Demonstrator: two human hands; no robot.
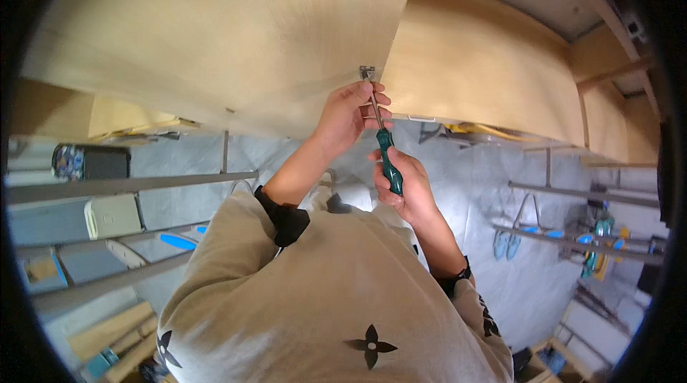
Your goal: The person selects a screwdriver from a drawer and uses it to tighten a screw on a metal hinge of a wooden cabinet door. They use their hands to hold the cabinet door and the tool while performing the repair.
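**Screwdriver held to a small bracket at the edge of a wooden panel**

A large pale wooden panel [229, 25] fills the upper left of the view; a second wooden panel [479, 68] lies just to its right and farther off. Grey sheeting covers the floor [486, 190] below. Metal ladder rails [129, 186] run along the left, with a similar metal frame [572, 243] at the right carrying blue-handled items. The person's beige sleeves [315, 290] occupy the near centre.

The left hand [347, 115] is raised to the lower edge of the large panel, its fingers closed round the metal shaft of a screwdriver [385, 150] near the tip. The right hand [404, 186], nearer and slightly right, has its grip clamped on the green handle. The shaft points up and left to a small metal bracket [367, 72] at the panel's corner edge. The tip appears to touch the bracket; exact contact cannot be confirmed.
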